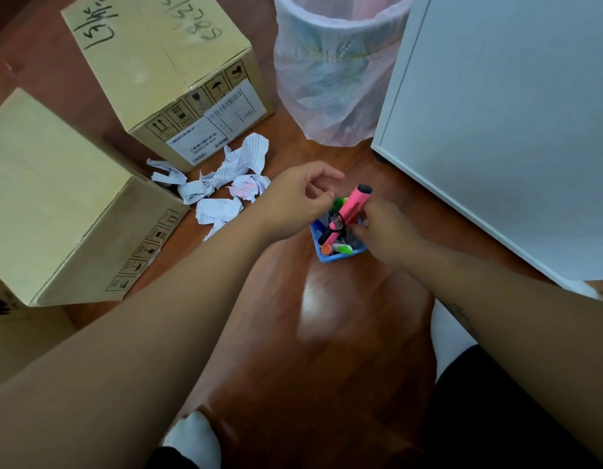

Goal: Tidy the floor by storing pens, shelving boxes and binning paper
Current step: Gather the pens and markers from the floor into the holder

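Observation:
A small blue pen holder (pixel 327 257) stands on the wooden floor, with several markers in it. A pink highlighter (pixel 352 206) with a black cap leans out of it, and my right hand (pixel 383 228) is closed on its lower part. My left hand (pixel 296 201) hovers just left of the holder with its fingers curled near a green pen (pixel 338 203); whether it holds that pen is unclear. Several crumpled sheets of lined paper (pixel 225 184) lie on the floor to the left. Two cardboard boxes stand there, one at the back (pixel 158 69), one at the left (pixel 56 204).
A bin (pixel 330 82) lined with a pale pink bag stands at the back, right of the far box. A white cabinet (pixel 513 113) fills the right side. A white-socked foot (pixel 192 438) shows at the bottom edge.

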